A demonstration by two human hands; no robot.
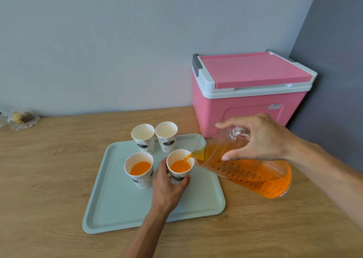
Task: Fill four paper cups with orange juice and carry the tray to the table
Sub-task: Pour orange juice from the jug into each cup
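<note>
The wooden table (59,179) runs wall to wall, and at its far right sits a pink cooler box (249,93), lid closed; nearer, a pale green tray (121,208) lies flat on the table with four paper cups on its far half. The right hand (261,140) tips a clear ribbed measuring jug (255,173) of orange juice, fingers wrapped round its rim and handle, the spout just over the near right cup (180,166); a thin stream runs in. The left hand (167,187) steadies that cup, fingers clamped round its lower wall. The near left cup (139,169) already holds juice; the far left cup (143,138) and far right cup (166,136) stand empty; so I judge the pour about halfway, second cup in hand. Next, the jug should level off before this cup brims, then swing to the far pair, the left hand shifting with it. The jug's handle is mostly hidden under the hand; a glass dish (22,119) at far left is too blurred to read its contents.
</note>
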